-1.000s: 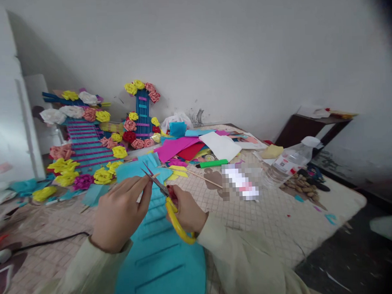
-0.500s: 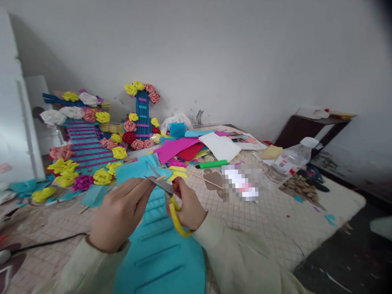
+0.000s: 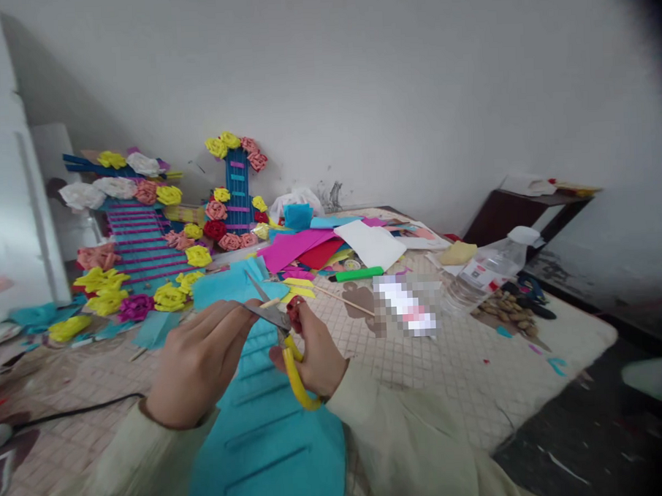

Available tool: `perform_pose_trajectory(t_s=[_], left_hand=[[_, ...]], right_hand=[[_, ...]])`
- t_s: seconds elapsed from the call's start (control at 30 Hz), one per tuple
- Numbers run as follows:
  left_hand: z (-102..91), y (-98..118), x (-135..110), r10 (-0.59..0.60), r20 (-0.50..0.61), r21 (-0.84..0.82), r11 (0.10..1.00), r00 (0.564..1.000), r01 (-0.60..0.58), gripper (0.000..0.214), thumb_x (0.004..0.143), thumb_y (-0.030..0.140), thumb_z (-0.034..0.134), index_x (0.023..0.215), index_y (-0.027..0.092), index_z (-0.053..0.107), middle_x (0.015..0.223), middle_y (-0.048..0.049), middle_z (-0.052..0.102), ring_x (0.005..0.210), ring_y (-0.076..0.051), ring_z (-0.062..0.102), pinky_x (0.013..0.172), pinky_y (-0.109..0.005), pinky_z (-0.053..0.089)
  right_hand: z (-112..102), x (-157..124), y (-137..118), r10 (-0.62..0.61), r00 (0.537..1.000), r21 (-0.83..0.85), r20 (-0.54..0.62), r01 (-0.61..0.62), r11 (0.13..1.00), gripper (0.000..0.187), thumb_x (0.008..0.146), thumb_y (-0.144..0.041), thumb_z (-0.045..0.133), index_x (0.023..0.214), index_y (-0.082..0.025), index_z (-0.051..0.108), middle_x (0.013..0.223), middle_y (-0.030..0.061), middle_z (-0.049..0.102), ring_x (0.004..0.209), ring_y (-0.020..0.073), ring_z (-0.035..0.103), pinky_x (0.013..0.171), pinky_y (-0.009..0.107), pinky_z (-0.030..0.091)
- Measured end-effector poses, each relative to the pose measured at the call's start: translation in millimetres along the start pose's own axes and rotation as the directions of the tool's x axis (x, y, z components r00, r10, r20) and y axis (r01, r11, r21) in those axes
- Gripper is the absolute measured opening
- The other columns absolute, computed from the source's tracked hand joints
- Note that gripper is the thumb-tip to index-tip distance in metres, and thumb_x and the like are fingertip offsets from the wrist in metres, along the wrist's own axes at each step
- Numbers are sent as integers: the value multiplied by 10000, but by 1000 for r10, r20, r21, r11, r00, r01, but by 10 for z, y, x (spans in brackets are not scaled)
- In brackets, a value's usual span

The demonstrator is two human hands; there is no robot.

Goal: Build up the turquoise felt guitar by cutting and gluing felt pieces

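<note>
With right hand, grips yellow-handled scissors; with left hand, pinches thin wooden stick between parted blades; could nick fingertips by closing too near.

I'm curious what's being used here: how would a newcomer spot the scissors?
On the patterned table, find the large turquoise piece in front. Over it, the person's right hand holds the scissors. Their looped yellow handle and open grey blades set them apart from the flat yellow paper beyond.

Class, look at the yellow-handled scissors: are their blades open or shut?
Open. The scissors in the right hand show two blades spread in a V, a pale stick between them.
</note>
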State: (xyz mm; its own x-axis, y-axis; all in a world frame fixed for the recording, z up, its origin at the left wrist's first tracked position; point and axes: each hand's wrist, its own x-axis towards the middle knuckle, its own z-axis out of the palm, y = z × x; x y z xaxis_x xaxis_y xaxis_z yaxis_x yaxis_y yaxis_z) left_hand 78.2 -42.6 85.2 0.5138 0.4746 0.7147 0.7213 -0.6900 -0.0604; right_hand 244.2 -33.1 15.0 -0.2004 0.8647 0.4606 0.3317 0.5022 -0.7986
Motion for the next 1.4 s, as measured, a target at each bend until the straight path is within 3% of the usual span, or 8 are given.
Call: perform_pose_trajectory(t_s=[0.3, 0.47, 0.87, 1.07, 1.23, 1.4], left_hand=[[24, -3, -3, 34, -29, 37, 999, 999, -33, 179, 917, 217, 371, 847, 185, 534, 783, -33, 650, 729, -169, 620, 612, -269, 464], [25, 10, 22, 38, -22, 60, 998, 999, -36, 193, 920, 212, 361, 823, 188, 526, 785, -32, 652, 722, -172, 626, 580, -263, 451], [-34, -24, 29, 25, 35, 196, 980, 999, -31, 118, 895, 172, 433, 943, 174, 540, 791, -26, 659, 721, -160, 614, 598, -261, 421], [-41, -12, 44, 10, 28, 153, 988, 1000, -14, 141, 887, 237, 450, 848, 151, 555, 712, -41, 623, 668, -187, 603, 585, -297, 437], [-31, -7, 1, 76, -57, 53, 996, 995, -73, 158, 894, 195, 429, 972, 134, 552, 831, -77, 670, 739, -191, 636, 631, -297, 472], [-32, 0, -12, 163, -117, 89, 984, 980, -153, 208, 894, 174, 419, 1045, 117, 550, 801, -83, 671, 713, -195, 633, 593, -295, 465]], right_hand=[[-49, 23, -74, -35, 999, 13, 25, 35, 999, 299, 642, -246, 575, 856, -201, 370, 767, -11, 380, 650, 138, 376, 588, 275, 383], [-54, 22, -58, -51, 998, 14, 45, 51, 999, 299, 632, -222, 556, 867, -200, 373, 783, -6, 391, 665, 140, 386, 599, 273, 386], [-89, 41, -19, 71, 987, 28, 141, -75, 997, 308, 562, -207, 584, 790, -208, 377, 694, -30, 438, 577, 119, 424, 538, 250, 386], [-98, 59, 6, -11, 999, -34, 50, 12, 999, 322, 603, -237, 592, 860, -205, 401, 771, 2, 493, 650, 150, 488, 588, 277, 431], [-104, 50, 21, -98, 995, -92, -17, 96, 991, 348, 608, -226, 595, 897, -202, 402, 806, 28, 497, 705, 181, 512, 623, 302, 450], [-105, 31, 0, -127, 992, -110, -21, 124, 986, 378, 632, -239, 593, 957, -190, 405, 828, 37, 489, 706, 183, 500, 628, 311, 452]])
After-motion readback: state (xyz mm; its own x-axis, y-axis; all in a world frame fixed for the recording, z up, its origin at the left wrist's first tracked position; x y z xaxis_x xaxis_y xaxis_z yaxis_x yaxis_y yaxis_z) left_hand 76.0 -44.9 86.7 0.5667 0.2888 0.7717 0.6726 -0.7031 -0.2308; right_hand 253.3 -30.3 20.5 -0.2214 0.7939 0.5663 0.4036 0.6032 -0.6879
